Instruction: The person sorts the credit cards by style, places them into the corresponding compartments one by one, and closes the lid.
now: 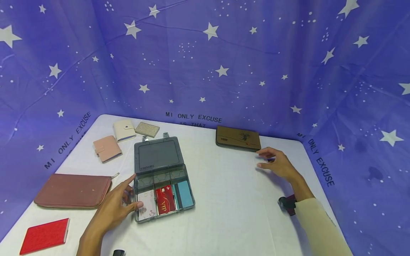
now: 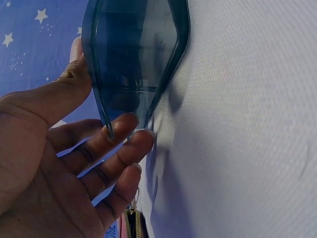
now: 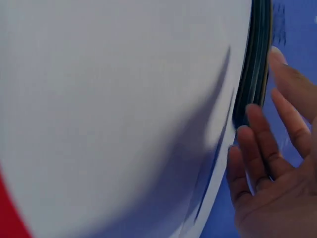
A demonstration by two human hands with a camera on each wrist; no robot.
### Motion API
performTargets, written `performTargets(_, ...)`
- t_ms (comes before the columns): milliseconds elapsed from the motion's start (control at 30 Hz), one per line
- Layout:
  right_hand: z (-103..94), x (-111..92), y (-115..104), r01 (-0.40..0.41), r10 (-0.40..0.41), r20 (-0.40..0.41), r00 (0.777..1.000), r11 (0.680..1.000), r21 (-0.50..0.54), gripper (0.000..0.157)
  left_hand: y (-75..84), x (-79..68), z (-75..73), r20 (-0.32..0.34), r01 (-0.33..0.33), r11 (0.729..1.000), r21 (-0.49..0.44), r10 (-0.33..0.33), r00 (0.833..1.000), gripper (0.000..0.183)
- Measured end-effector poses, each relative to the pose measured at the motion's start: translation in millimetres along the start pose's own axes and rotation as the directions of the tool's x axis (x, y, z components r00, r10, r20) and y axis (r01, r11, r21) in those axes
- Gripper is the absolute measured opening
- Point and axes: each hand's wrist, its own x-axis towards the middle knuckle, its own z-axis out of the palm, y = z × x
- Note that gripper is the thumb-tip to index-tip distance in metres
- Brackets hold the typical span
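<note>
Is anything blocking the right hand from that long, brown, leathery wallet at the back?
No, nothing visible is. The right hand is by the near right corner of the wallet; I can't tell if they touch. The open, grey, see-through plastic box lies off to the left.

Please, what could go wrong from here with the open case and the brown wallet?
The case lies open with cards in its compartments; if the left hand at its side tilts it, they might slide out.

The brown wallet sits at the table's far edge; the right hand, at its near corner, could push it over.
</note>
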Motion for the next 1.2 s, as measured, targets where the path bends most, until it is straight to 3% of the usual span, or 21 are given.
performTargets(167, -27.4, -10.0, 20.9, -0.058, 0.048, -0.053, 0.997, 0.976, -0.208, 0.051, 0.4, -0.2, 0.8, -0.001, -0.008, 1.0, -0.006, 0.008, 1.0, 0.094)
performTargets(300, -33.4, -15.0, 33.2, -0.11, 0.08, -0.104, 0.991, 0.942, -0.317, 0.052, 0.4, 0.0, 1.2, -0.003, -0.013, 1.0, -0.008, 0.013, 1.0, 0.094)
performTargets(467, -30.3, -14.6, 37.0, -0.128, 0.081, -0.144, 0.986, 0.927, -0.352, 0.049, -0.3, 0.2, 1.1, 0.001, -0.008, 1.0, -0.005, 0.008, 1.0, 0.094)
performTargets(633, -18.5, -11.0, 23.5, -0.117, 0.085, -0.111, 0.99, 0.937, -0.328, 0.042, -0.4, 0.7, 0.6, 0.005, -0.002, 1.0, 0.005, 0.002, 1.0, 0.094)
performTargets(833, 10.0, -8.8, -17.0, -0.044, 0.043, -0.009, 0.999, 0.972, -0.232, 0.018, -0.5, 0.1, 1.3, 0.002, -0.007, 1.0, 0.004, 0.007, 1.0, 0.094)
performTargets(1000, 41.0, -8.9, -64.0, 0.01, -0.006, 0.079, 0.997, 0.998, -0.056, 0.012, -1.2, -0.4, 1.5, -0.001, -0.009, 1.0, -0.001, 0.009, 1.0, 0.094)
performTargets(1100, 62.2, -11.8, -96.5, 0.019, -0.034, 0.138, 0.99, 0.994, 0.11, 0.009, -1.9, -0.5, 1.2, -0.001, -0.012, 1.0, -0.005, 0.012, 1.0, 0.094)
performTargets(1200, 86.6, -14.9, -127.1, 0.013, -0.066, 0.191, 0.979, 0.964, 0.267, 0.01, -2.7, -0.5, 0.8, -0.002, -0.014, 1.0, -0.011, 0.014, 1.0, 0.094)
